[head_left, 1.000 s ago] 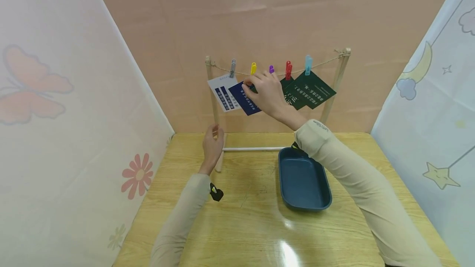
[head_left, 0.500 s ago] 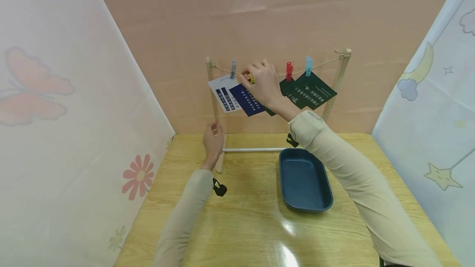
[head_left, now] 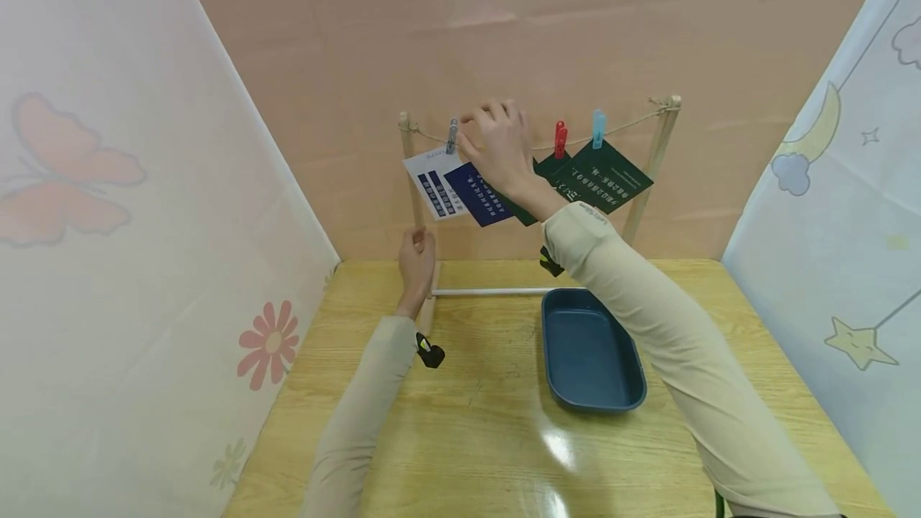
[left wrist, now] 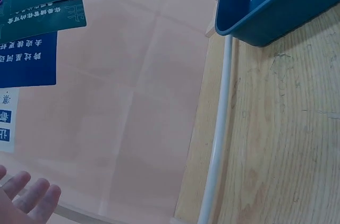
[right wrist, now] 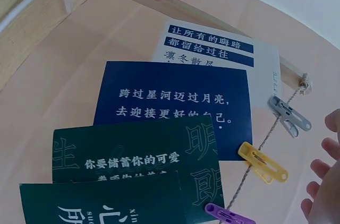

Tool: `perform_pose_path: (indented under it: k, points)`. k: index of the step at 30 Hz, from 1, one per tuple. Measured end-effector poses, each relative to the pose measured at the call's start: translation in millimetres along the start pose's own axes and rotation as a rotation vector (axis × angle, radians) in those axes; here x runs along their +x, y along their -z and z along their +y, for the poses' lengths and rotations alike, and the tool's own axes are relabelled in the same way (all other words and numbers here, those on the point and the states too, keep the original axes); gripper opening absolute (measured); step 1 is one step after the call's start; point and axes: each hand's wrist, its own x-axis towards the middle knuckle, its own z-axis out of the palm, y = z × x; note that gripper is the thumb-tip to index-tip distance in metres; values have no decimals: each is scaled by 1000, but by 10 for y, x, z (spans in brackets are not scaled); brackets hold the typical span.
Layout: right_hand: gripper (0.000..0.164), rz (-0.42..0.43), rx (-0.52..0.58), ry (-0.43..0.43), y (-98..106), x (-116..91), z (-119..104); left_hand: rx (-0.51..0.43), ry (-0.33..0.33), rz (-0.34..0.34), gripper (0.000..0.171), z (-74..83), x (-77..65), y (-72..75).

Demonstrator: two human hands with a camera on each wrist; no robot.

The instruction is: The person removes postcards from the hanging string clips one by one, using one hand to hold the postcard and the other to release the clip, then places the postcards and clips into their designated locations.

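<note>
Cards hang from a twine line, each with a small clothespin. My right hand is raised at the line, fingers loosely bent, just right of the grey clothespin. In the right wrist view it is apart from the yellow clothespin and the purple clothespin, which it hides in the head view. A white card, a navy card and dark green cards overlap. My left hand is low beside the left wooden post, fingers relaxed and holding nothing.
A red clothespin and a light blue clothespin sit toward the right post. A white rod joins the stand's feet. In front stands a blue tray, under the right forearm. Fabric walls enclose the table.
My right hand has moved left and slightly up along the line, from by the purple clothespin to beside the grey one. My left hand has risen slightly by the post. The cards hang much as before.
</note>
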Motion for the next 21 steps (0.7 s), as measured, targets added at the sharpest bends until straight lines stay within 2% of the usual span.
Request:
perform_pose_path:
  k: [9, 14, 21]
  points:
    - [40, -110, -34, -25, -28, 122, -49, 6, -6, -29, 41, -4, 47, -23]
    - [45, -177, -76, -38, -59, 160, -81, 15, -33, -50, 45, 26, 64, -23]
    - [43, -195, -75, -35, -95, 172, -107, 18, -77, -68, 41, 48, 105, -32]
